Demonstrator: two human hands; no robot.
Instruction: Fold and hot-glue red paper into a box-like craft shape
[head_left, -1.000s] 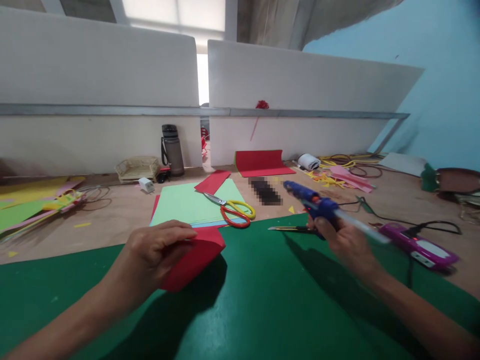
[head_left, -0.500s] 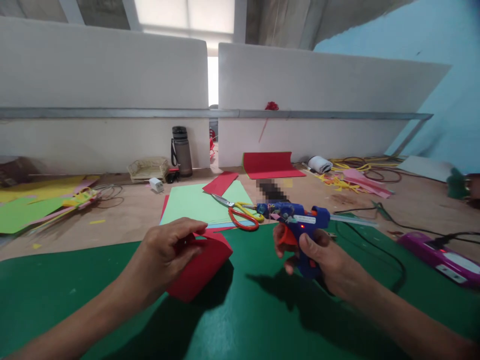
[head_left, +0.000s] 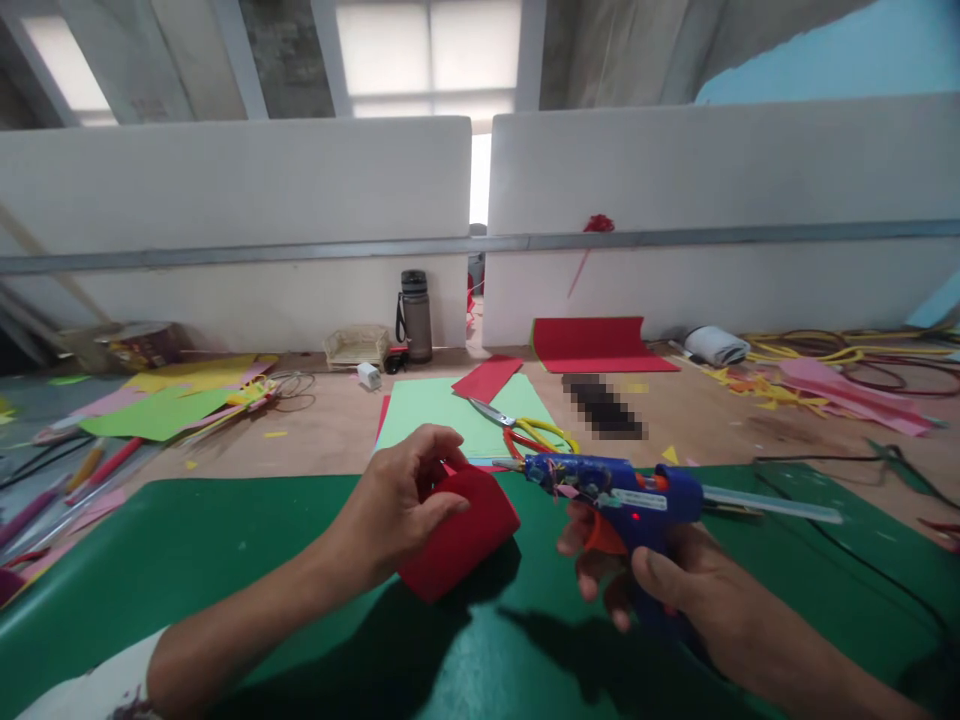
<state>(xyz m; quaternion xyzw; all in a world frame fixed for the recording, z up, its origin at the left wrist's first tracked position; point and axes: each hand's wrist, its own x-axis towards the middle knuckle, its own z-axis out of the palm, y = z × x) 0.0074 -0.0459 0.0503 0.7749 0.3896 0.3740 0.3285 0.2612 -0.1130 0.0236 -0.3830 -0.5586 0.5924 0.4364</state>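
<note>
My left hand [head_left: 401, 500] is closed round a curled piece of red paper [head_left: 465, 535], holding it on the green mat [head_left: 187, 550]. My right hand [head_left: 660, 590] grips a blue hot glue gun [head_left: 622, 490] with an orange trigger and a lit red lamp. Its nozzle points left, close to the top of the red paper. A clear glue stick [head_left: 772, 503] juts out of the gun's back to the right. Just behind the gun lie scissors [head_left: 525, 430] with yellow and orange handles on a light green sheet [head_left: 442, 410].
A wooden table [head_left: 322, 425] carries coloured paper sheets at the left [head_left: 172, 405], a red sheet [head_left: 592, 345] against white partitions, a grey bottle [head_left: 416, 315], a small basket [head_left: 356, 347], paper scraps and cables at the right [head_left: 832, 385]. Pens lie at the left edge [head_left: 45, 490].
My right hand brought the glue gun from the right to the middle, nozzle now close to the red paper. The view swung to the left and upward. My left hand kept its hold.
</note>
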